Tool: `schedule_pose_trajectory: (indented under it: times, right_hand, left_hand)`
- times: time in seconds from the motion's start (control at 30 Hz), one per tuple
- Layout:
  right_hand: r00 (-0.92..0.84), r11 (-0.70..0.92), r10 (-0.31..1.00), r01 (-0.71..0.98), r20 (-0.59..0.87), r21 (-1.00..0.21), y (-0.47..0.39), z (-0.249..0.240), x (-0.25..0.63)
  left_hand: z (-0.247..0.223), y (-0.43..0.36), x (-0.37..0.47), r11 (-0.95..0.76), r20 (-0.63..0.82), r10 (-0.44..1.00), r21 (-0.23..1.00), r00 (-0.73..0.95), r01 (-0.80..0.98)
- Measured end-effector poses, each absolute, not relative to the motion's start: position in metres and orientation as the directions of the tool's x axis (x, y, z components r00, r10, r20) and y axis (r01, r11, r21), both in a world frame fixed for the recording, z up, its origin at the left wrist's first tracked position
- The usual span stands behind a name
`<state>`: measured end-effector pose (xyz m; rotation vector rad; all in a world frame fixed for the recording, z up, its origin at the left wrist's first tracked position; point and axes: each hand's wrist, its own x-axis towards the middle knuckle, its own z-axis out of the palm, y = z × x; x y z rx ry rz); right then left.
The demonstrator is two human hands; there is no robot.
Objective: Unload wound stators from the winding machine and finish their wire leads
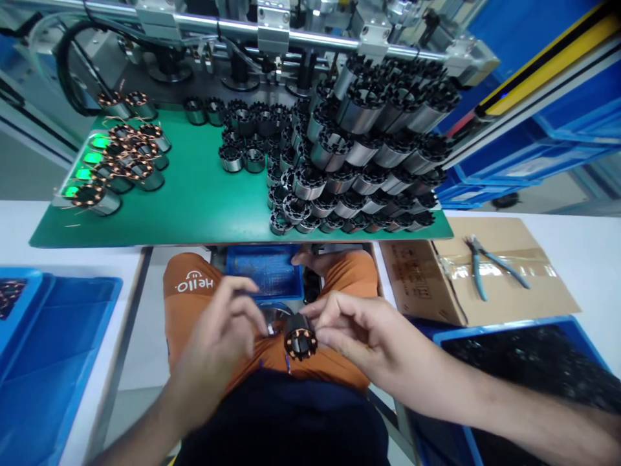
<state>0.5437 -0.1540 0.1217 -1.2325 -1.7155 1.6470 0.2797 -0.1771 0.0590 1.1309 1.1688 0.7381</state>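
Note:
My right hand (pixel 356 327) pinches a motor stator (pixel 299 338) between thumb and fingers above my lap. The stator is a dark cylinder, its toothed end with copper windings turned toward me. Left of it, my left hand (pixel 223 327) is apart from the stator, its fingers loosely bent and separated, with nothing seen in them; it is somewhat blurred. On the green work surface (pixel 194 200) ahead, copper-wound stators (pixel 133 155) are grouped at the left. Unwound stators (pixel 361 152) with black toothed ends are stacked in layers at the right.
A machine with a metal rail (pixel 233 26) runs behind the green surface. Pliers (pixel 485 262) lie on a cardboard box (pixel 524 291) at the right. Below it sits a blue bin (pixel 470 446) of black parts. Blue bins (pixel 58 336) stand at the left; a blue basket (pixel 264 268) is under the surface.

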Motion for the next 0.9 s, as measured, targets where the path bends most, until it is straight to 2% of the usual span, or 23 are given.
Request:
schedule_pose_trajectory:
  times: [0.03, 0.07, 0.1, 0.13, 0.17, 0.2, 0.27, 0.3, 0.37, 0.43, 0.5, 0.57, 0.63, 0.67, 0.73, 0.8, 0.87, 0.9]
  right_hand:
    - [-0.471, -0.232, 0.821, 0.241, -0.323, -0.942, -0.158, 0.120, 0.542]
    - [-0.468, -0.320, 0.802, 0.189, -0.371, -0.929, -0.160, 0.120, 0.540]
    - [-0.472, -0.375, 0.787, 0.144, -0.397, -0.916, -0.161, 0.121, 0.538]
    - [-0.470, -0.388, 0.789, 0.120, -0.397, -0.914, -0.160, 0.124, 0.536]
    - [-0.459, -0.350, 0.809, 0.125, -0.367, -0.928, -0.158, 0.127, 0.534]
    - [-0.438, -0.259, 0.845, 0.162, -0.305, -0.952, -0.155, 0.131, 0.533]
    - [-0.431, 0.050, 0.898, 0.304, -0.090, -0.951, -0.152, 0.138, 0.536]
    - [-0.485, 0.227, 0.874, 0.358, 0.028, -0.906, -0.153, 0.140, 0.539]
    - [-0.631, 0.491, 0.756, 0.370, 0.174, -0.789, -0.157, 0.141, 0.550]
    - [-0.677, 0.633, 0.682, 0.358, 0.276, -0.686, -0.163, 0.141, 0.561]
    - [-0.622, 0.664, 0.694, 0.359, 0.362, -0.656, -0.161, 0.141, 0.570]
    - [-0.552, 0.537, 0.771, 0.295, 0.318, -0.790, -0.150, 0.142, 0.575]
    - [-0.515, 0.203, 0.853, 0.190, 0.079, -0.961, -0.135, 0.143, 0.574]
    - [-0.518, 0.008, 0.852, 0.152, -0.073, -0.988, -0.129, 0.143, 0.572]
    - [-0.596, -0.328, 0.735, 0.106, -0.324, -0.939, -0.121, 0.141, 0.565]
    - [-0.693, -0.567, 0.548, 0.103, -0.468, -0.817, -0.120, 0.139, 0.558]
    - [-0.722, -0.700, 0.424, 0.122, -0.547, -0.704, -0.125, 0.137, 0.552]
    - [-0.718, -0.720, 0.404, 0.133, -0.567, -0.682, -0.128, 0.136, 0.550]
  left_hand:
    - [0.060, -0.184, 0.279, 0.001, -0.052, 0.987, 0.950, 0.155, 0.312]
    - [0.063, -0.190, 0.281, -0.247, 0.201, 0.969, 0.836, 0.145, 0.490]
    - [0.066, -0.194, 0.284, -0.417, 0.377, 0.905, 0.694, 0.197, 0.587]
    - [0.070, -0.196, 0.290, -0.525, 0.477, 0.839, 0.588, 0.261, 0.615]
    - [0.075, -0.195, 0.295, -0.581, 0.527, 0.798, 0.548, 0.291, 0.602]
    - [0.079, -0.192, 0.300, -0.598, 0.547, 0.788, 0.567, 0.283, 0.567]
    - [0.088, -0.184, 0.307, -0.523, 0.475, 0.850, 0.711, 0.228, 0.469]
    - [0.093, -0.180, 0.308, -0.452, 0.386, 0.891, 0.800, 0.239, 0.394]
    - [0.102, -0.176, 0.304, -0.278, 0.186, 0.915, 0.934, 0.357, 0.226]
    - [0.110, -0.177, 0.295, -0.172, 0.073, 0.879, 0.970, 0.472, 0.170]
    - [0.116, -0.180, 0.287, -0.204, 0.074, 0.879, 0.951, 0.471, 0.232]
    - [0.120, -0.181, 0.282, -0.273, 0.124, 0.902, 0.907, 0.414, 0.322]
    - [0.120, -0.178, 0.281, -0.325, 0.184, 0.907, 0.878, 0.379, 0.351]
    - [0.120, -0.177, 0.281, -0.351, 0.218, 0.906, 0.867, 0.363, 0.355]
    - [0.118, -0.174, 0.282, -0.415, 0.293, 0.891, 0.837, 0.347, 0.357]
    - [0.116, -0.174, 0.283, -0.504, 0.376, 0.851, 0.780, 0.367, 0.370]
    - [0.115, -0.176, 0.282, -0.564, 0.417, 0.815, 0.732, 0.403, 0.382]
    - [0.114, -0.177, 0.282, -0.566, 0.413, 0.813, 0.725, 0.410, 0.392]
